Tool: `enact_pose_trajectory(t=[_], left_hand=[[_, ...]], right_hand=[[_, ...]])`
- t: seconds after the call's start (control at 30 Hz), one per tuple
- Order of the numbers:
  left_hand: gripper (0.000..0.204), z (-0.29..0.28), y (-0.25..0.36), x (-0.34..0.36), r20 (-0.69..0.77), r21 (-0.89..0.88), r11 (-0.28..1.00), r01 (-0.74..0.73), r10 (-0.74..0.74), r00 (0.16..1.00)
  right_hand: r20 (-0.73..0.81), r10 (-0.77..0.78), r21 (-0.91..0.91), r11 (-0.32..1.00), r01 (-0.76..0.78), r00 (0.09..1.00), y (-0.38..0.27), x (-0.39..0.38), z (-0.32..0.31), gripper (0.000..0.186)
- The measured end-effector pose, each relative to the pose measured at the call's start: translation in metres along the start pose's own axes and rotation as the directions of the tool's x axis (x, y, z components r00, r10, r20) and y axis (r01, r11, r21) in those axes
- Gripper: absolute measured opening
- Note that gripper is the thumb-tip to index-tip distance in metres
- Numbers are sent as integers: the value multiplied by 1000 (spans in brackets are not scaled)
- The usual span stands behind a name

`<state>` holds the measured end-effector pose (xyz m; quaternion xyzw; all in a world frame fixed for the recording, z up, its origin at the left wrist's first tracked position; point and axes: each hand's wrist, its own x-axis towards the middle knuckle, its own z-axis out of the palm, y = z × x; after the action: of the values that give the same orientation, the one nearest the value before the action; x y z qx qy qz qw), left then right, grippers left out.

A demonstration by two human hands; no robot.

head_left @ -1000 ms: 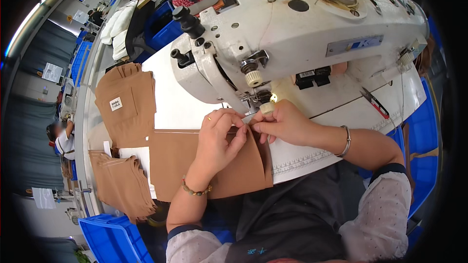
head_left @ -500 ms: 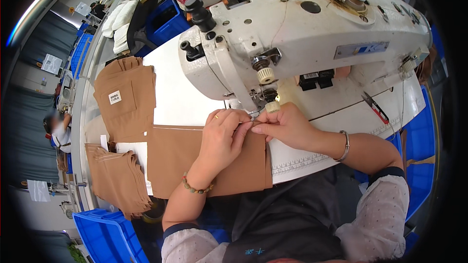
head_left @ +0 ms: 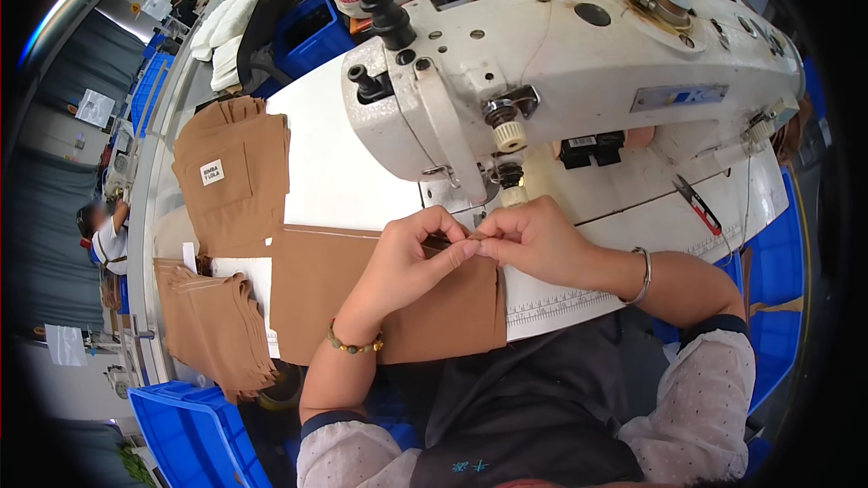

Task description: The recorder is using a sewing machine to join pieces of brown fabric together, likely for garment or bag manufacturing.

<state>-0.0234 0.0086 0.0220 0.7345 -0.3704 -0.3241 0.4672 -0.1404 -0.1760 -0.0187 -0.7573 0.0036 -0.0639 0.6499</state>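
A brown fabric panel (head_left: 330,294) lies on the white table in front of the sewing machine (head_left: 579,63), a light stitch line running along its far edge. My left hand (head_left: 411,258) pinches that far edge near its right corner, thumb and forefinger pressed together. Meeting it there, the fingertips of my right hand (head_left: 540,242) are closed on the same edge. Both hands are just on my side of the presser foot, which they partly cover. What exactly lies between the fingertips is too small to see.
Left of the panel are a stack of brown pieces with a white label (head_left: 213,190) and a nearer brown fabric stack (head_left: 212,330). Red-and-black thread snips (head_left: 698,206) lie right. Blue bins (head_left: 194,434) flank the table. Other people sit farther off.
My hands have drawn slightly toward me from the presser foot, with the fabric edge between them. My left thumb now reaches across to my right fingertips.
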Motion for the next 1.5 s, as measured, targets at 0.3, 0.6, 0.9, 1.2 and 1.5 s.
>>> enact_pose_trajectory(t=[0.3,0.6,0.9,1.2,1.5], left_hand=[[14,0,1,-4,-88,97,994,-58,67,994],[14,1,-2,-4,-88,157,983,-94,108,990],[15,1,-7,-4,-78,138,986,-89,101,992],[11,-2,2,-1,-18,-45,999,-15,14,1000],[7,0,9,-9,-165,150,965,-215,239,957]], right_hand=[[23,18,-5,1000,-18,1000,3,-1,0,20],[9,-24,-57,998,25,1000,-1,-1,0,22],[12,-140,-180,974,140,990,-4,-2,1,23],[22,-232,-254,940,230,973,-3,-4,2,19],[-55,32,361,933,-10,998,-16,-15,26,17]])
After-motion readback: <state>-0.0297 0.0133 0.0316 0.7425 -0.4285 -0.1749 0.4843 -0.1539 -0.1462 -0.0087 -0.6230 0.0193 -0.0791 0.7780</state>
